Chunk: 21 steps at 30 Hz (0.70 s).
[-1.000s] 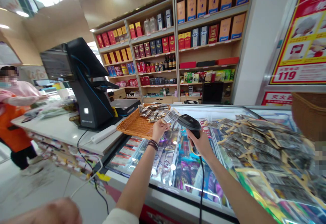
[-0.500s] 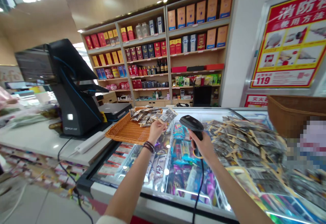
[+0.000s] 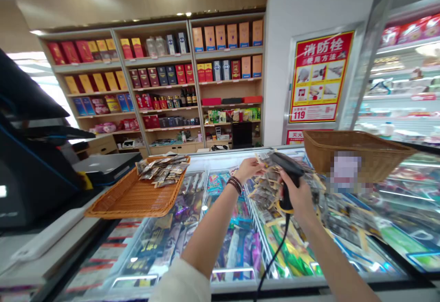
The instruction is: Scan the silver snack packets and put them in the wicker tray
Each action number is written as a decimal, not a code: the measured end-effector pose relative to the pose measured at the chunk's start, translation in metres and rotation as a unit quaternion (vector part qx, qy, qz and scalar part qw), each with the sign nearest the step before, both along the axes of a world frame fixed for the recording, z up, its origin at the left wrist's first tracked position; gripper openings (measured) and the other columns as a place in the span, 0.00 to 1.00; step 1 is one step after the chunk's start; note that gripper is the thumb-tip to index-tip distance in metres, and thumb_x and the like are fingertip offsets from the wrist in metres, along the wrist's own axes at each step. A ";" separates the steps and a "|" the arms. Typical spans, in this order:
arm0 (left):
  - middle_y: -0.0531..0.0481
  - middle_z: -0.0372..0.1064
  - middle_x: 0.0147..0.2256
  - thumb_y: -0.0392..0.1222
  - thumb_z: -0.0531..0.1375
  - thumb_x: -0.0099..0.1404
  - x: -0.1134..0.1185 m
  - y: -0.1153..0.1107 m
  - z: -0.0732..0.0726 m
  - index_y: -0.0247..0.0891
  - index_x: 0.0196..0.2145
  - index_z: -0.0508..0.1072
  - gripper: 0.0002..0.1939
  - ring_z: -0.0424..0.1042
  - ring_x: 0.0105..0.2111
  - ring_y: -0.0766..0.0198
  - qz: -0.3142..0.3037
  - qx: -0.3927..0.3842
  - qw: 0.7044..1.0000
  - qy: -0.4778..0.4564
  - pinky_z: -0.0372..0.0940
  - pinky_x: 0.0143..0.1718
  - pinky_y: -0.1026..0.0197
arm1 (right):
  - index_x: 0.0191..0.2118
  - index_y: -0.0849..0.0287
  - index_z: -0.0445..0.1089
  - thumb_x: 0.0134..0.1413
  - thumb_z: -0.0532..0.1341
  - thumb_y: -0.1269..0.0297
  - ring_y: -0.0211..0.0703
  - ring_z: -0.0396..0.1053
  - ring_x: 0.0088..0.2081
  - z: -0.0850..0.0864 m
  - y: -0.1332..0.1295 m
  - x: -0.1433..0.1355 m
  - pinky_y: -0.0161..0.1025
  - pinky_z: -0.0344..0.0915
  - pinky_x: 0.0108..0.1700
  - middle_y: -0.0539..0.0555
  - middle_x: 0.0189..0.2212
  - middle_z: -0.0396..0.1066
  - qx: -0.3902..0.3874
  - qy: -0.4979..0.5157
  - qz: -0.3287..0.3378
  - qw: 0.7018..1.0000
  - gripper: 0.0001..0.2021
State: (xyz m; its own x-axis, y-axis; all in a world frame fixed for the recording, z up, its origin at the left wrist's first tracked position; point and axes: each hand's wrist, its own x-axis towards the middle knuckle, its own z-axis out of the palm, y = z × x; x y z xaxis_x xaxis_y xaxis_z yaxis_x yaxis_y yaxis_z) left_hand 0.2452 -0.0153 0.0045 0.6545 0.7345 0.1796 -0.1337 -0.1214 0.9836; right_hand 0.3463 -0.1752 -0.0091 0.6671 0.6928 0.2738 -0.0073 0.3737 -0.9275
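Observation:
My right hand (image 3: 298, 196) is wrapped round the handle of a black barcode scanner (image 3: 288, 167), its cord hanging down. The fingers of my left hand (image 3: 250, 170), with a beaded bracelet on the wrist, pinch a small clear packet (image 3: 264, 157). Part of that packet is hidden behind the scanner's head. Beneath and beyond both hands, a loose pile of similar packets (image 3: 340, 212) lies on the glass-topped freezer. To the left, an orange wicker tray (image 3: 123, 199) carries more packets (image 3: 163, 170) at its far end.
A brown wicker basket (image 3: 388, 155) stands at the right on the freezer (image 3: 192, 160). Black checkout equipment (image 3: 30, 155) and a flat scale-like device (image 3: 106, 167) are at the left. Shelves of boxes (image 3: 160, 77) line the back wall, beside a red poster (image 3: 321, 77).
My view has turned right. My left hand has carried the packet from beside the wicker tray over to the pile, close to the scanner. The scanner stays in my right hand.

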 end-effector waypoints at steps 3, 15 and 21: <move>0.40 0.80 0.42 0.36 0.74 0.54 0.017 0.002 -0.011 0.32 0.50 0.77 0.26 0.79 0.33 0.64 0.020 0.019 1.000 0.010 0.75 0.42 0.59 | 0.26 0.57 0.68 0.39 0.72 0.38 0.35 0.61 0.15 -0.005 -0.009 0.019 0.34 0.58 0.16 0.47 0.17 0.67 -0.010 0.013 -0.060 0.998 0.26; 0.36 0.76 0.50 0.26 0.61 0.59 -0.160 0.033 -0.049 0.32 0.47 0.79 0.19 0.78 0.39 0.60 0.353 0.217 0.900 0.137 0.72 0.49 0.55 | 0.26 0.56 0.67 0.39 0.72 0.38 0.36 0.61 0.15 -0.026 0.026 -0.030 0.35 0.58 0.16 0.48 0.17 0.68 -0.031 -0.019 0.047 0.998 0.26; 0.36 0.74 0.52 0.31 0.61 0.62 -0.268 0.049 -0.030 0.33 0.50 0.77 0.18 0.73 0.54 0.52 0.521 0.237 0.774 0.271 0.63 0.60 0.53 | 0.25 0.56 0.67 0.41 0.70 0.36 0.37 0.61 0.14 -0.028 0.067 -0.093 0.36 0.58 0.17 0.48 0.14 0.66 -0.030 -0.063 0.145 0.987 0.26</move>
State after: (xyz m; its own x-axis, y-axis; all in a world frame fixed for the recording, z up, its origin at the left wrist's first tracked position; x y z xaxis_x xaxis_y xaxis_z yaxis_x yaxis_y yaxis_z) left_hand -0.0233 0.0337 -0.0259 -0.1753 0.8501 0.4965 0.6964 -0.2495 0.6729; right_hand 0.2536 -0.1080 -0.0374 0.4013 0.8675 0.2938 0.0102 0.3165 -0.9485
